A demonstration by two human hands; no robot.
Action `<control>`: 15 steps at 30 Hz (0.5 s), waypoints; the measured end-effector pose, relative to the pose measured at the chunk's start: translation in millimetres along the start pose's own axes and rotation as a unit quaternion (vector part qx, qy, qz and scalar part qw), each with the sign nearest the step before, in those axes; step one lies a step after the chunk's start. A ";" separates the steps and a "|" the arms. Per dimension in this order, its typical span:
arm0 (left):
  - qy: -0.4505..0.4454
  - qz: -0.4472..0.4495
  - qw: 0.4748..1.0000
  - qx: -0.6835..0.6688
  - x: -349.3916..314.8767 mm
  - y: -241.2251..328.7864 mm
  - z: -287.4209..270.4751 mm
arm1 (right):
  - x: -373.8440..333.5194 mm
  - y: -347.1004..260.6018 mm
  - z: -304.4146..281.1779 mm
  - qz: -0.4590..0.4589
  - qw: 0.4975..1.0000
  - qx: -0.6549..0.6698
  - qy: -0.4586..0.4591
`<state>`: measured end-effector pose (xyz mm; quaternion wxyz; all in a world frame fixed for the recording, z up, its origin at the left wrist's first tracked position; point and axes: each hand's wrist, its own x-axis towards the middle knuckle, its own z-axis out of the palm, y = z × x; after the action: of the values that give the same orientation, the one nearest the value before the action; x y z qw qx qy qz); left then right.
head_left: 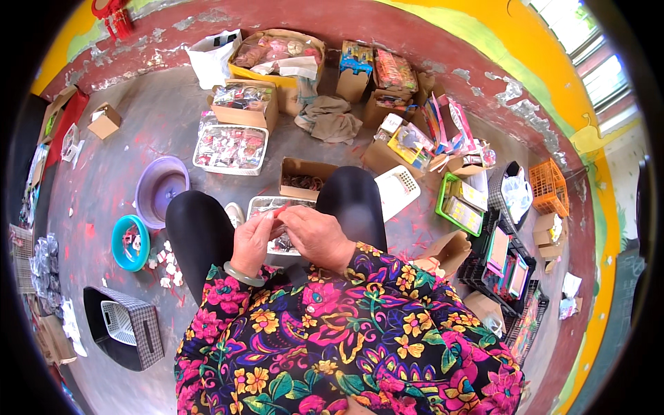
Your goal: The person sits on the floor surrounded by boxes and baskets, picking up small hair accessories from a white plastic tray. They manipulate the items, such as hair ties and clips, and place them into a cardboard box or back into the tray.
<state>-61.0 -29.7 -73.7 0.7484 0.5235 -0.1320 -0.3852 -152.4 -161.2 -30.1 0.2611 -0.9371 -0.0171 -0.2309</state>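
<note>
My left hand (252,242), with a pale bangle at its wrist, and my right hand (319,236) meet in front of me between my knees. Their fingertips pinch a small, thin red piece (280,210), mostly covered by the fingers; its kind I cannot make out. Just below the hands is a white basket (257,202) holding small dark and reddish items, partly hidden by my hands. Beyond it stands a small open cardboard box (294,167) with dark, stringy contents.
A white basket of small packets (228,168) lies ahead. At left are a purple basin (149,197), a turquoise basin (143,254) and a checkered bin (149,339). Right of me are a white basket (398,195), a green crate (458,223) and black crates (477,277).
</note>
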 end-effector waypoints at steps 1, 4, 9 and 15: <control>0.002 -0.003 1.000 0.007 0.4 0.4 0.8 | -0.2 2.1 0.2 -0.002 1.000 0.000 0.000; -0.002 -0.013 1.000 0.002 -0.2 -1.3 -3.8 | 0.3 0.0 2.2 -0.001 0.999 -0.010 0.035; -0.014 0.016 0.999 0.025 0.5 -2.1 1.0 | 0.2 3.7 0.4 0.024 0.999 0.032 0.005; -0.034 0.048 0.997 0.057 1.6 -6.9 -0.3 | 0.0 4.5 -1.5 0.003 0.999 0.042 -0.011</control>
<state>-62.8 -31.8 -80.3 0.7304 0.5449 -0.2040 -0.3577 -152.4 -165.9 -31.2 0.3003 -0.9279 -0.0271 -0.2191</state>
